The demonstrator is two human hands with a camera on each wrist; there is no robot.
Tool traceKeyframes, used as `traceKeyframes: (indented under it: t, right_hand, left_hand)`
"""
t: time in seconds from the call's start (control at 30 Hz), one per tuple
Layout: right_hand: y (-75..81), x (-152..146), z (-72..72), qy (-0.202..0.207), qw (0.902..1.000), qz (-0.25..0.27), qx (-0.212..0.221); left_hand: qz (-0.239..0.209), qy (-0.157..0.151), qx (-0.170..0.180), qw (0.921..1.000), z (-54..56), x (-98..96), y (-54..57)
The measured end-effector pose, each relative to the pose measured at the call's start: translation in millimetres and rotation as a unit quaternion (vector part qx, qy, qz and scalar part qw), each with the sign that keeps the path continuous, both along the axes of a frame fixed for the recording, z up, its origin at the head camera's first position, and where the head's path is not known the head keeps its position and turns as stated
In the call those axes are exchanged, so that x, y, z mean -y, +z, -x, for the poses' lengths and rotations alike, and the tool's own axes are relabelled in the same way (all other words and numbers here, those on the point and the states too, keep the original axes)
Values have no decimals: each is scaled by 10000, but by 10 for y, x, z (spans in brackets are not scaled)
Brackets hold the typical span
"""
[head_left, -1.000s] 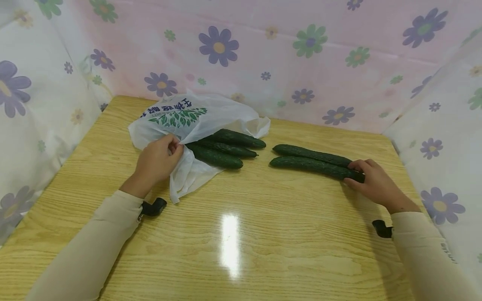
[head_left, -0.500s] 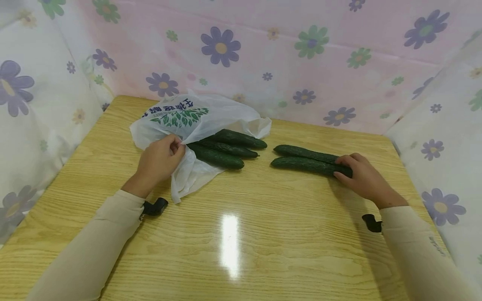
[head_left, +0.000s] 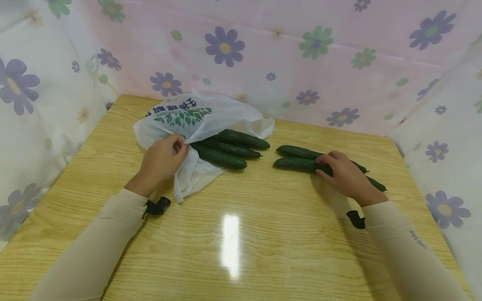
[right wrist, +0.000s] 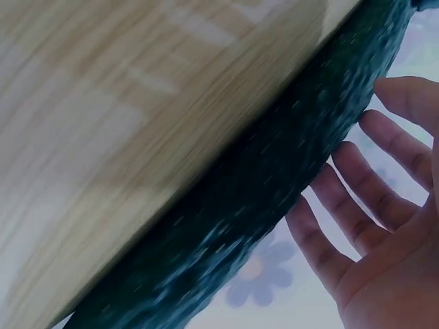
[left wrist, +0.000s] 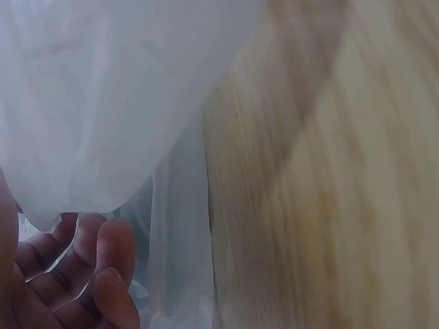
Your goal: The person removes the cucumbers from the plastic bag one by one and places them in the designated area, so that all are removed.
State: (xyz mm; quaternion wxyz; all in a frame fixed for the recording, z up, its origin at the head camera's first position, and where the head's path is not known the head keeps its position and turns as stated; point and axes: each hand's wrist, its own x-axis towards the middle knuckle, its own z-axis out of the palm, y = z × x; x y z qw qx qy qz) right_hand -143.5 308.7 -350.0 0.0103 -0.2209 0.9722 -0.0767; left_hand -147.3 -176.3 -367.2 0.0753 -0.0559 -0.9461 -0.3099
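Note:
A white plastic bag (head_left: 237, 108) with green leaf print and dark lettering lies at the back left. Three cucumbers (head_left: 224, 159) stick out of its mouth. My left hand (head_left: 162, 159) pinches the bag's edge beside them; the left wrist view has the thin film (left wrist: 103, 103) draped over curled fingers (left wrist: 116, 247). To the right, two more cucumbers (head_left: 295, 164) lie side by side on the table. My right hand (head_left: 344, 175) is over their middle, thumb on the near side. In the right wrist view, loosely bent fingers (right wrist: 357, 171) touch along one cucumber (right wrist: 233, 185).
The wooden table (head_left: 271, 242) has a bright reflection at its front middle. Flowered cloth (head_left: 271, 50) hangs behind it and at both sides. A small black wrist camera (head_left: 158, 206) sits under the left sleeve, another wrist camera (head_left: 355, 219) under the right.
My right hand has slid left from the right ends of the two cucumbers to their middle, uncovering those ends. The cucumbers stay in place. My left hand keeps its pinch on the bag.

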Motion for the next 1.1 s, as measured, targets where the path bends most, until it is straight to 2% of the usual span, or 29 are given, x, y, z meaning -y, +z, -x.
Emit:
traceKeyframes:
  t: [0.5, 1.1]
  right_hand:
    - [-71, 516, 94, 525, 9974, 33, -491]
    - [-64, 1057, 130, 948, 9942, 363, -347]
  left_hand:
    - [-10, -20, -49, 10000, 19, -4, -3]
    - [3, 21, 129, 9999, 4, -7, 10]
